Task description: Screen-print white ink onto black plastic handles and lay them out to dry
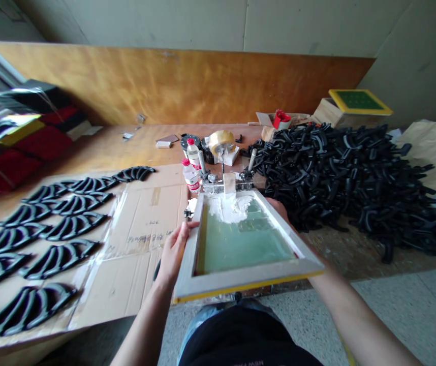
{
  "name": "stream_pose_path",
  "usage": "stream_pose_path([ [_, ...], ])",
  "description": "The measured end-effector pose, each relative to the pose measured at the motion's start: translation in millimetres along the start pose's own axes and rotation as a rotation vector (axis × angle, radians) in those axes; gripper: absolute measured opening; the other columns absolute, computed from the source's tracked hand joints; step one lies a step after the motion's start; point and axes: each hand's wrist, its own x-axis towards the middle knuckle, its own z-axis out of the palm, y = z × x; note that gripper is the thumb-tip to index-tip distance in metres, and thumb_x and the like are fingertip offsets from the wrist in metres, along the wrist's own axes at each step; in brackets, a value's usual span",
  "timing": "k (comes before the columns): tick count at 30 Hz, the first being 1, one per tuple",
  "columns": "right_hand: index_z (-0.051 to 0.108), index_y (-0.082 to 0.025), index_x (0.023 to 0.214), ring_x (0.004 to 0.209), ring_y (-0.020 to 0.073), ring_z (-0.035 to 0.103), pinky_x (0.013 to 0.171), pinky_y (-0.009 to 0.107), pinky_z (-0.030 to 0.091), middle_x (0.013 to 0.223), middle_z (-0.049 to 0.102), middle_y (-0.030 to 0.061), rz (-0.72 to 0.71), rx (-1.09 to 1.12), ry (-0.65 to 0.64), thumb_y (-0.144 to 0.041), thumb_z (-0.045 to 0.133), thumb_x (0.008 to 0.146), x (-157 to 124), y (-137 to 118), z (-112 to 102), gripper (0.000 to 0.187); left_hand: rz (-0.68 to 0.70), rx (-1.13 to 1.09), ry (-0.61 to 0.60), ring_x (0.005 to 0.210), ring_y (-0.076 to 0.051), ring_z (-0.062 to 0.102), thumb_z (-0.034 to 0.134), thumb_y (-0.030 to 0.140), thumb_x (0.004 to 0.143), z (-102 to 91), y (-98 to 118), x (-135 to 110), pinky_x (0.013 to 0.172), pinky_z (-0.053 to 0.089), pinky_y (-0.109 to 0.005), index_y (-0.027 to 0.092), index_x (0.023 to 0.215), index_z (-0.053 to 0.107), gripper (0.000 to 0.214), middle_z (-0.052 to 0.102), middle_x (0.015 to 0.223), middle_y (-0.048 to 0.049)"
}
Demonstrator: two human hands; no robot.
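Observation:
A wooden screen-printing frame (241, 277) with green mesh is tilted up at its near edge, hinged to a metal clamp at the far end. White ink (230, 207) lies smeared on the far part of the mesh. My left hand (173, 252) grips the frame's left rail, thumb on top. My right hand (279, 207) reaches behind the frame's right rail; only a few fingers show past the rail, resting against it.
Rows of black curved plastic parts (60, 259) lie on plastic sheet and cardboard (142, 239) to the left. A big heap of the same parts (351, 173) fills the right. Two small bottles (191, 175), a tape roll (221, 142) and another screen (359, 101) sit further back.

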Motion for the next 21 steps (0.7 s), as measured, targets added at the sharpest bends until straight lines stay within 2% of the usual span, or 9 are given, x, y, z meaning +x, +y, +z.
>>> stream_pose_path([
  [2, 0.062, -0.020, 0.127, 0.112, 0.0269, 0.060, 0.097, 0.041, 0.047, 0.119, 0.066, 0.0112, 0.000, 0.031, 0.114, -0.029, 0.050, 0.091, 15.5, -1.9, -11.9, 0.038, -0.092, 0.003, -0.059, 0.073, -0.019, 0.062, 0.061, 0.064, 0.077, 0.3, -30.4, -7.3, 0.062, 0.047, -0.027, 0.017, 0.117, 0.067, 0.062, 0.070, 0.086, -0.0046],
  [4, 0.053, -0.018, 0.135, 0.123, 0.0270, 0.052, 0.105, 0.043, 0.041, 0.135, 0.055, 0.0140, -0.141, 0.054, 0.187, -0.028, 0.059, 0.087, 29.5, -22.7, -10.7, 0.049, -0.148, -0.021, -0.082, 0.074, -0.020, 0.064, 0.066, 0.059, 0.075, 5.6, -59.4, -8.8, 0.064, 0.049, -0.028, 0.019, 0.138, 0.051, 0.077, 0.070, 0.083, -0.0035],
  [6, 0.048, -0.018, 0.139, 0.128, 0.0273, 0.045, 0.109, 0.043, 0.038, 0.142, 0.046, 0.0142, -0.341, 0.034, 0.137, -0.026, 0.070, 0.081, 41.3, -53.4, 0.8, 0.062, -0.170, -0.031, -0.068, 0.070, -0.020, 0.064, 0.068, 0.057, 0.073, 12.7, -82.0, -6.2, 0.064, 0.050, -0.030, 0.019, 0.149, 0.035, 0.091, 0.068, 0.076, -0.0018],
  [8, 0.054, -0.018, 0.130, 0.121, 0.0261, 0.050, 0.103, 0.040, 0.042, 0.131, 0.054, 0.0127, -0.453, -0.034, -0.008, -0.022, 0.072, 0.080, 50.2, -80.8, 16.1, 0.054, -0.161, -0.025, -0.045, 0.068, -0.021, 0.064, 0.068, 0.056, 0.072, 17.9, -95.8, -2.7, 0.065, 0.051, -0.032, 0.017, 0.148, 0.035, 0.092, 0.067, 0.073, -0.0010],
  [11, 0.063, -0.017, 0.104, 0.100, 0.0233, 0.057, 0.088, 0.034, 0.046, 0.101, 0.065, 0.0087, -0.462, -0.150, -0.219, -0.021, 0.067, 0.085, 55.8, -98.2, 33.7, 0.019, -0.168, 0.002, -0.007, 0.065, -0.019, 0.063, 0.068, 0.057, 0.071, 20.2, -104.0, 0.0, 0.063, 0.051, -0.032, 0.018, 0.142, 0.045, 0.084, 0.066, 0.071, -0.0002],
  [13, 0.063, -0.015, 0.095, 0.094, 0.0231, 0.057, 0.084, 0.033, 0.045, 0.095, 0.066, 0.0092, -0.448, -0.213, -0.265, -0.021, 0.062, 0.088, 51.3, -95.8, 38.6, 0.009, -0.183, 0.017, 0.001, 0.065, -0.019, 0.063, 0.067, 0.058, 0.072, 19.8, -106.6, -0.2, 0.062, 0.049, -0.030, 0.018, 0.139, 0.049, 0.081, 0.067, 0.073, -0.0005],
  [17, 0.062, -0.015, 0.091, 0.093, 0.0227, 0.056, 0.080, 0.032, 0.042, 0.093, 0.066, 0.0102, -0.521, -0.252, -0.252, -0.013, 0.055, 0.088, 18.7, -84.2, 33.6, 0.009, -0.184, 0.006, -0.030, 0.075, -0.020, 0.065, 0.064, 0.058, 0.076, 19.9, -113.5, -0.9, 0.065, 0.049, -0.029, 0.017, 0.140, 0.046, 0.078, 0.069, 0.085, -0.0042],
  [21, 0.063, -0.019, 0.086, 0.090, 0.0206, 0.055, 0.072, 0.029, 0.040, 0.088, 0.065, 0.0061, -0.807, -0.162, -0.389, -0.010, 0.054, 0.085, -12.4, -80.0, 13.8, 0.012, -0.172, -0.008, -0.030, 0.079, -0.021, 0.065, 0.062, 0.059, 0.077, 20.9, -118.4, -0.7, 0.069, 0.050, -0.030, 0.018, 0.139, 0.047, 0.076, 0.071, 0.089, -0.0053],
])
